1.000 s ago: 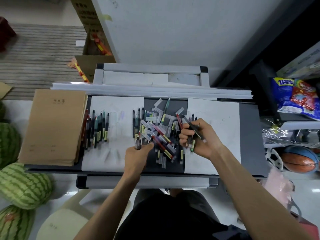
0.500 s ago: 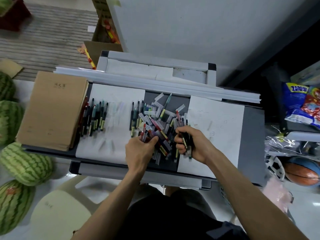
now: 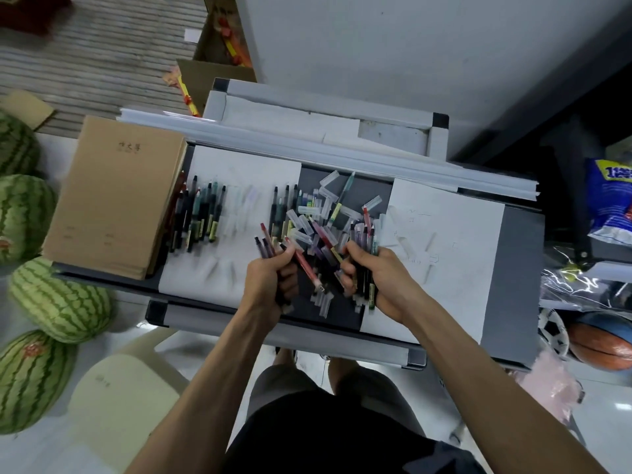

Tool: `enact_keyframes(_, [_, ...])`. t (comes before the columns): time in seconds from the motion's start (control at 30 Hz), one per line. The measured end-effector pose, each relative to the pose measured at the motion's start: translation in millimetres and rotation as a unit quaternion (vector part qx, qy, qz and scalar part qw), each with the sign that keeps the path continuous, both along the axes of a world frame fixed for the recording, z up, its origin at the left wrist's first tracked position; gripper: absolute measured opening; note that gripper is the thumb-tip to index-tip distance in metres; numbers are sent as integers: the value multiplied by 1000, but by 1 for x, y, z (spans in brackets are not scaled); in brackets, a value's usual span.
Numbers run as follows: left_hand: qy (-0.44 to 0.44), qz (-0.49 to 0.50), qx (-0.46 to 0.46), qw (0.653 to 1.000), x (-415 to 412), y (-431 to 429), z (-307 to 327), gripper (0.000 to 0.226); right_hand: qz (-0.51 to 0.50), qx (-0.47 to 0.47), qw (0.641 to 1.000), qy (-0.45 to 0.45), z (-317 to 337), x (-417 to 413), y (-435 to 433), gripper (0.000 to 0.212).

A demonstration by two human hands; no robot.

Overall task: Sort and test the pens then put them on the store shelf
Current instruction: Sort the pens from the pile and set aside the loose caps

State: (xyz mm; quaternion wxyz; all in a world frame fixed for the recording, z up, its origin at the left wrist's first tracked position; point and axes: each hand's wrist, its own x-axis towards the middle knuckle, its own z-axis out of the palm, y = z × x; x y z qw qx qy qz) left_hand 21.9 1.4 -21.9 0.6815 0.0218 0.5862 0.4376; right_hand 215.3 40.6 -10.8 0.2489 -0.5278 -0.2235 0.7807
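Observation:
A loose pile of pens and clear caps [image 3: 321, 220] lies in the middle of the grey table [image 3: 516, 268]. My left hand [image 3: 270, 282] grips a small bunch of pens at the pile's near left, their tips sticking up past my knuckles. My right hand [image 3: 379, 278] grips a thicker bunch of dark pens at the pile's near right. A sorted row of pens [image 3: 200, 217] lies on the left white sheet [image 3: 239, 186]. A second white sheet [image 3: 451, 241] with faint scribbles lies to the right.
A stack of brown notebooks [image 3: 113, 196] sits at the table's left end. Several watermelons [image 3: 58, 302] lie on the floor at left beside a pale chair [image 3: 123, 401]. Snack bags [image 3: 612, 196] and a basketball [image 3: 602, 343] are on the right.
My left hand has closed round a few pens and lifted them off the pile. My right hand has shifted from pinching one pen to holding a bunch lower down. The camera moved closer.

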Motion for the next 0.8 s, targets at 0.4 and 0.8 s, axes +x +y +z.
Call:
enact_keyframes(0.4, [-132, 88, 38, 987, -75, -19, 4, 23, -11, 29, 999, -15, 0, -87, -14, 20])
enact_keyframes(0.8, [-60, 98, 87, 990, -105, -21, -6, 20, -88, 18, 994, -56, -12, -135, -39, 26])
